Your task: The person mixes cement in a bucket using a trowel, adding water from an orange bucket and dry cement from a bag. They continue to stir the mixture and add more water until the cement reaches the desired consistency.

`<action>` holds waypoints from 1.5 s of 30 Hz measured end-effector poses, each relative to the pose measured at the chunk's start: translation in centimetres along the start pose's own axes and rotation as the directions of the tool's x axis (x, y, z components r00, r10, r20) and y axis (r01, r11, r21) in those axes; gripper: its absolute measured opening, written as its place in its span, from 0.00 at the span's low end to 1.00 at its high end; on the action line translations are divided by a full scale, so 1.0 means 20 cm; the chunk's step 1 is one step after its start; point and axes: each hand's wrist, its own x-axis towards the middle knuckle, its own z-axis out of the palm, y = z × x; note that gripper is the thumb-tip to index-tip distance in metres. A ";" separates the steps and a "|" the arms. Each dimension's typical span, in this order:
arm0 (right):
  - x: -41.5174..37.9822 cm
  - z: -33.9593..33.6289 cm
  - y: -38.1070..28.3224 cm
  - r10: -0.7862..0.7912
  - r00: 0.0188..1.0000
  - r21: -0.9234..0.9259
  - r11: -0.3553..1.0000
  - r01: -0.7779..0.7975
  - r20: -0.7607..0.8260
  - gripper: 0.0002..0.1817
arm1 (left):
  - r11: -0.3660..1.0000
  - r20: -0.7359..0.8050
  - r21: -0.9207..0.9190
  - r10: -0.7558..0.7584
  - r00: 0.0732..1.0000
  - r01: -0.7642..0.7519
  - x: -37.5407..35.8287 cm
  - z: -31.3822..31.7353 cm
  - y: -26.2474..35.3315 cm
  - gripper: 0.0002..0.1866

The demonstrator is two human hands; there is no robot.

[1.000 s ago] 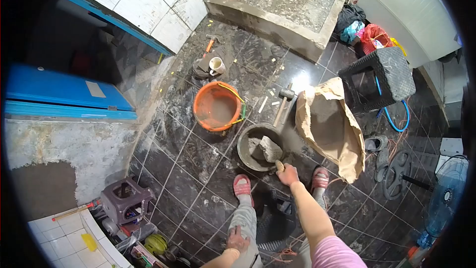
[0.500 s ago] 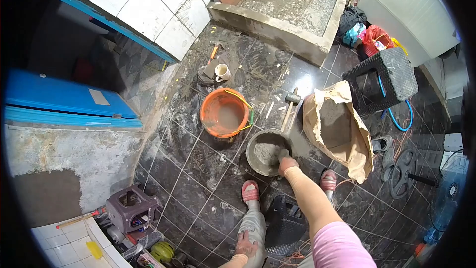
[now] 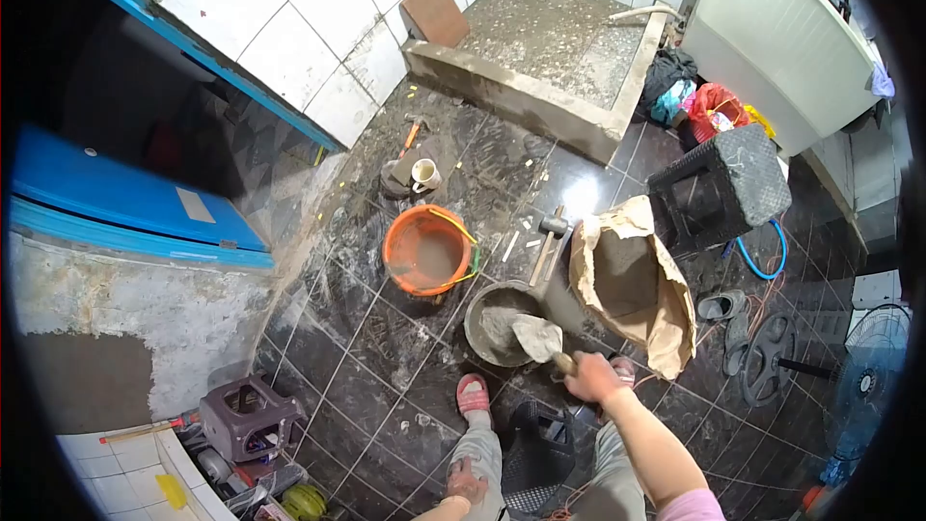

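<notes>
My right hand point(image 3: 594, 378) is closed round the handle of a trowel point(image 3: 537, 339), whose grey-smeared blade sits over the right rim of a dark round basin point(image 3: 479, 320). Grey mortar or cement lies inside the basin. My left hand point(image 3: 467, 482) rests on my left thigh with its fingers spread, holding nothing. Behind the basin and to its left is an orange bucket point(image 3: 394, 256) with grey liquid in it. An open paper sack point(image 3: 670, 323) of grey powder stands to the right of the basin.
A mallet point(image 3: 553, 225) lies behind the basin. Farther back are a cup point(image 3: 425, 174) and a hammer point(image 3: 411, 137). A black stool point(image 3: 757, 169), a fan point(image 3: 865, 383) and slippers point(image 3: 736, 333) are at the right. A purple stool point(image 3: 249, 419) stands lower left.
My right hand has moved right and down, lifting the trowel from inside the basin to its rim, so the blade now shows. My left hand stays on my thigh. The view has shifted slightly.
</notes>
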 end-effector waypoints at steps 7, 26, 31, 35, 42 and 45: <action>-0.64 -0.36 0.16 0.111 0.982 0.316 0.947 -0.058 -0.152 0.21 | 0.992 -0.016 0.087 0.095 0.995 -0.093 0.03 0.03 0.00 0.49; 0.51 -0.19 0.93 0.514 0.840 0.181 0.855 -0.486 -0.174 0.19 | 0.968 -0.017 0.247 0.046 0.999 -0.041 0.15 0.08 0.13 0.46; 0.89 -0.02 1.07 0.321 0.876 0.061 0.945 -0.321 -0.360 0.21 | 0.970 -0.099 0.236 0.089 0.991 -0.063 0.19 -0.04 0.15 0.42; 1.17 0.21 1.38 0.296 0.955 -0.005 0.955 -0.296 0.013 0.28 | 0.984 -0.185 0.165 0.099 0.978 -0.068 0.19 -0.11 0.16 0.42; 0.97 0.03 1.18 0.359 0.932 0.020 0.933 -0.358 -0.048 0.36 | 0.983 -0.221 0.167 0.107 0.969 -0.071 0.26 0.03 0.17 0.37; 1.19 0.28 1.42 0.212 0.976 0.293 0.931 -0.217 0.050 0.38 | 0.785 -0.154 0.602 0.291 0.944 -0.144 0.53 0.24 -0.20 0.33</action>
